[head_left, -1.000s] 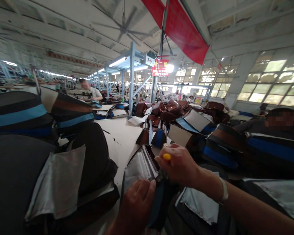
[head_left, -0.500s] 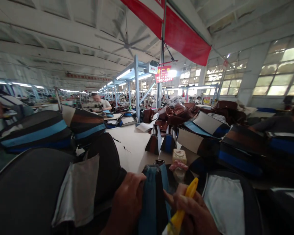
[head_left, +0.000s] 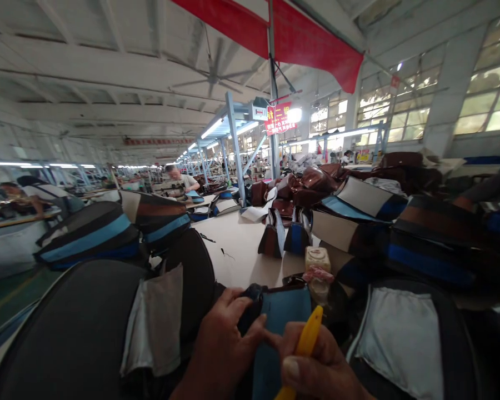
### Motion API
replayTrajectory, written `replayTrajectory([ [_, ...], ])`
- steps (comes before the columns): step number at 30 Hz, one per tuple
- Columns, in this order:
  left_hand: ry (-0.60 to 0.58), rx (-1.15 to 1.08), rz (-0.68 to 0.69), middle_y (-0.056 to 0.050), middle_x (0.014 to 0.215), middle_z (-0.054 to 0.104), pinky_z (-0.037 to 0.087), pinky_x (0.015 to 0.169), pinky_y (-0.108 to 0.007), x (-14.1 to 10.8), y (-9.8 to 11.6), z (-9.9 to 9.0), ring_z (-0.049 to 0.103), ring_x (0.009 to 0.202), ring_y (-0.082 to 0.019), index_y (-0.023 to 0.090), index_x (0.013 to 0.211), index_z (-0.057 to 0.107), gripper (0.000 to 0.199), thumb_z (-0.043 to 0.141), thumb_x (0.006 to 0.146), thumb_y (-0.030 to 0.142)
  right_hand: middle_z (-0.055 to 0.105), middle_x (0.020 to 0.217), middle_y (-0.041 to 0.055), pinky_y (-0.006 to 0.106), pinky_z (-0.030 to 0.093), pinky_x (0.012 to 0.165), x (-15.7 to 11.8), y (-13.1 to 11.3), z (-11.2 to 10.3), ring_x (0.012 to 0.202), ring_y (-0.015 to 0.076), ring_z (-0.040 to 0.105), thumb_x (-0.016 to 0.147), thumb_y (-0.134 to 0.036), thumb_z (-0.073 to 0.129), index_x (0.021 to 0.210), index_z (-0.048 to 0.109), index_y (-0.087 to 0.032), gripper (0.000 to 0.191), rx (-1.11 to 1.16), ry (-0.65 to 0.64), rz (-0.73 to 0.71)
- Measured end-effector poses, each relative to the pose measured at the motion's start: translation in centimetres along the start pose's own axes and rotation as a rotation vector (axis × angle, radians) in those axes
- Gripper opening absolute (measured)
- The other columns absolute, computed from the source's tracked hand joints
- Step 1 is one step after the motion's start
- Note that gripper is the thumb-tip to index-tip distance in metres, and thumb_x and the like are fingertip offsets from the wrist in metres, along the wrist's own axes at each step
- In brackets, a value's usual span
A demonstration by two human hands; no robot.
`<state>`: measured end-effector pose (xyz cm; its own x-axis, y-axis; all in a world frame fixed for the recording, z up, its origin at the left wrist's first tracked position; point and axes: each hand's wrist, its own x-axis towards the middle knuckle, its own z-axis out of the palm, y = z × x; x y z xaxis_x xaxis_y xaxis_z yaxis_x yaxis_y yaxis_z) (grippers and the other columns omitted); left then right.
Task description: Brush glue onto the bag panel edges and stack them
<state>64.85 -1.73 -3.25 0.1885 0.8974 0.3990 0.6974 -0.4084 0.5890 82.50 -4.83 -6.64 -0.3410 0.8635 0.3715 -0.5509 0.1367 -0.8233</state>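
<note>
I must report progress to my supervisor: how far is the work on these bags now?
Done: cannot tell; many bags are stacked on the table around the person. In hand: the left hand grips a blue and black bag piece, and the right hand holds a yellow tool against it. Left: cannot tell which stacked bags are unfinished.

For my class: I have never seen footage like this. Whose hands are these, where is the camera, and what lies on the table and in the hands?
The camera sits on a worker's head, looking forward and down, so the two hands at the bottom are that person's own. The left hand grips a blue and black bag piece; the right hand holds a yellow tool. On the pale table lie stacks of striped bags, brown bags and a small jar. Another person works farther back in the hall.
</note>
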Motion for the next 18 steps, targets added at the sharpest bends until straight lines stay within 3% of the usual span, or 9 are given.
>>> replayTrajectory([
  [2, -0.024, -0.046, 0.054, -0.009, 0.110, 0.064, 0.054, 0.089, -0.036, -0.1, -0.2, -0.1, 0.065, 0.100, -0.023, 0.020, 0.094, 0.071, 0.023, 0.053, 0.092, 0.034, 0.045, 0.050, -0.0069, 0.045, 0.043, 0.103, 0.4, -0.8, -0.2, 0.047, 0.0094, 0.040, 0.074, -0.044, 0.079, 0.066, 0.064, -0.020, 0.029, 0.062, 0.103, 0.041],
  [5, -0.040, -0.076, 0.103, -0.010, 0.109, 0.064, 0.054, 0.090, -0.033, -0.3, -0.2, -0.2, 0.065, 0.099, -0.022, 0.019, 0.098, 0.071, 0.029, 0.045, 0.096, 0.032, 0.053, 0.061, -0.0042, 0.034, 0.056, 0.079, 1.6, -3.1, -1.1, 0.052, 0.0101, 0.050, 0.070, -0.040, 0.085, 0.073, 0.064, -0.020, 0.029, 0.094, 0.384, 0.047],
  [8, -0.020, -0.056, 0.125, -0.011, 0.113, 0.063, 0.054, 0.094, -0.033, -0.5, 0.0, 0.0, 0.063, 0.103, -0.021, 0.018, 0.105, 0.070, 0.032, 0.041, 0.099, 0.030, 0.059, 0.067, -0.0030, 0.017, 0.046, 0.051, 3.6, -5.1, -2.2, 0.046, 0.0046, 0.042, 0.070, -0.040, 0.086, 0.076, 0.062, -0.017, 0.034, -0.009, 0.551, -0.052],
  [11, -0.005, -0.025, 0.178, -0.012, 0.115, 0.062, 0.054, 0.096, -0.031, -0.8, 0.0, 0.7, 0.064, 0.105, -0.021, 0.017, 0.109, 0.068, 0.032, 0.040, 0.100, 0.028, 0.056, 0.062, -0.0043, 0.017, 0.034, 0.043, 5.7, -5.6, -2.5, 0.044, 0.0046, 0.033, 0.079, -0.044, 0.077, 0.076, 0.058, -0.017, 0.033, -0.174, 0.520, -0.077],
  [18, 0.097, 0.072, 0.291, -0.016, 0.120, 0.061, 0.054, 0.098, -0.031, -1.7, -1.4, 2.0, 0.062, 0.114, -0.022, 0.012, 0.113, 0.066, 0.030, 0.042, 0.100, 0.023, 0.050, 0.059, -0.0034, 0.024, 0.037, 0.056, 8.5, -6.5, -1.5, 0.057, 0.0121, 0.046, 0.085, -0.041, 0.064, 0.071, 0.059, -0.017, 0.028, -0.875, 0.404, -0.239],
])
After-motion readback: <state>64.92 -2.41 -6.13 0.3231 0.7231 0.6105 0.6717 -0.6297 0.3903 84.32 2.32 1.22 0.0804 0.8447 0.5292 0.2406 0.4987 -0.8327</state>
